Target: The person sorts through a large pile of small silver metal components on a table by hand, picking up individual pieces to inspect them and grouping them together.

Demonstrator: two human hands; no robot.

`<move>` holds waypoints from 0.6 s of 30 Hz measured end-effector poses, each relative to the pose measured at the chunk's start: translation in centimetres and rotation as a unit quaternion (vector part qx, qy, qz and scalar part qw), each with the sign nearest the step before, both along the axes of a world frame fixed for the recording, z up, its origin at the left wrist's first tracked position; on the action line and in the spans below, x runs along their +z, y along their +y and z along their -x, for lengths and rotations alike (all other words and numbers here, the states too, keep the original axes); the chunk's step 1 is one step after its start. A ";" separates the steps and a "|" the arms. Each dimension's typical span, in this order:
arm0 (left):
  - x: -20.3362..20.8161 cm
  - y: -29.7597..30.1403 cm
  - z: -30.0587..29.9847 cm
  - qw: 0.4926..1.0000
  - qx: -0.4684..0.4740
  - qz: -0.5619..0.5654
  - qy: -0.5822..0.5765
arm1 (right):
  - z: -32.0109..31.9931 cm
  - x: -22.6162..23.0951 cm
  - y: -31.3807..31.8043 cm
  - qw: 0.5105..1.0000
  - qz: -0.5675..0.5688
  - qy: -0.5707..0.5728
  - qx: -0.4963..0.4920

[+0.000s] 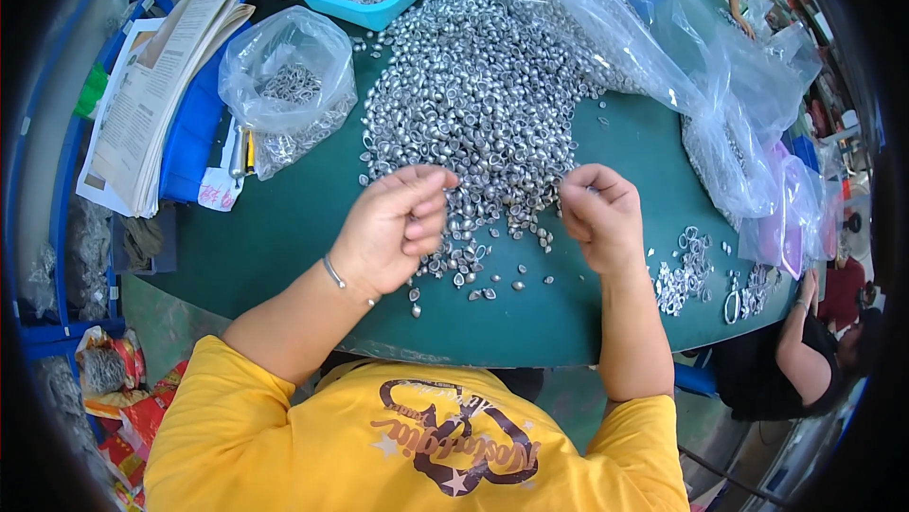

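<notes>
Fingers (437, 180) of the left hand (388, 230) and right hand (603, 223) curl in toward the thumbs at the near side of the piled metal pieces (473, 95) on the worktop (294, 275); I cannot tell whether either grips one. A careless sweep of the right forearm (634, 332) could knock stray pieces (519, 285) off the near edge or into the small heap (684, 277) at right, mixing both.
</notes>
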State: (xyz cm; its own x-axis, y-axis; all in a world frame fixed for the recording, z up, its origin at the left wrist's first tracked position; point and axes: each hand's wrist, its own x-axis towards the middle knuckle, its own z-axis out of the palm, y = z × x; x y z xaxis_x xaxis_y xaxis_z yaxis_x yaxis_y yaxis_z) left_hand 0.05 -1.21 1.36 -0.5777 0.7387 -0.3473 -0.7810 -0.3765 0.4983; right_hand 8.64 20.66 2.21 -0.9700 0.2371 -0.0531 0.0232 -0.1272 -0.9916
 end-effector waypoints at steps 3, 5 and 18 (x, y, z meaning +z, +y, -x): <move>0.5 0.2 0.3 0.991 0.025 0.080 0.103 | -0.4 -1.1 -1.1 0.930 -0.367 -0.009 -0.022; 0.3 0.3 0.0 0.955 0.041 0.168 0.243 | -0.2 -1.6 -1.3 0.858 -0.509 0.047 0.042; -0.8 3.0 -0.6 0.524 -0.028 0.388 0.757 | -0.7 -1.4 -1.8 0.851 -0.520 0.045 0.061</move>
